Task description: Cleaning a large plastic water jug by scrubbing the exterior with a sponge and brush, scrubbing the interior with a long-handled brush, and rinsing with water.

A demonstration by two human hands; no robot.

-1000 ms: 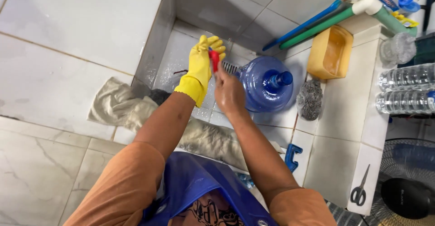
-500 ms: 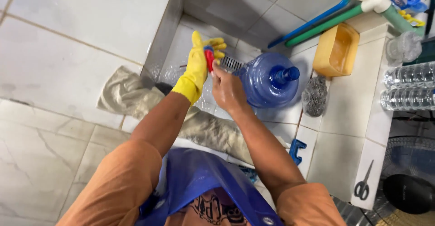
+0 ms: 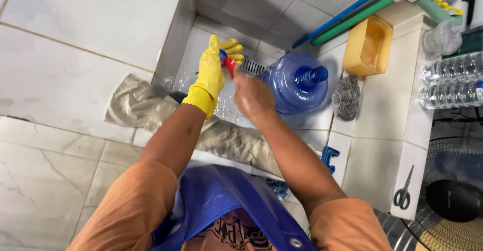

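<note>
My left hand [image 3: 214, 70] wears a yellow rubber glove and is raised over a tiled wash basin [image 3: 201, 45]. It grips a small red and blue object [image 3: 228, 64], whose kind I cannot tell. My bare right hand [image 3: 253, 96] is blurred and closes on the same object from the right. A big blue water jug [image 3: 294, 82] lies just right of both hands inside the basin, beside a metal drain grate [image 3: 251, 67].
A grey cloth [image 3: 151, 110] drapes over the basin's front edge. On the right ledge sit a yellow tub [image 3: 368, 47], a steel scourer [image 3: 346, 97], clear plastic bottles [image 3: 450, 82] and scissors [image 3: 402, 193]. Blue and green pipes [image 3: 352, 17] lean at the back. A fan [image 3: 453, 200] stands lower right.
Both hands have stayed together at the small object over the basin, shifting slightly. The gloved fingers have straightened upward. The jug has not moved.
</note>
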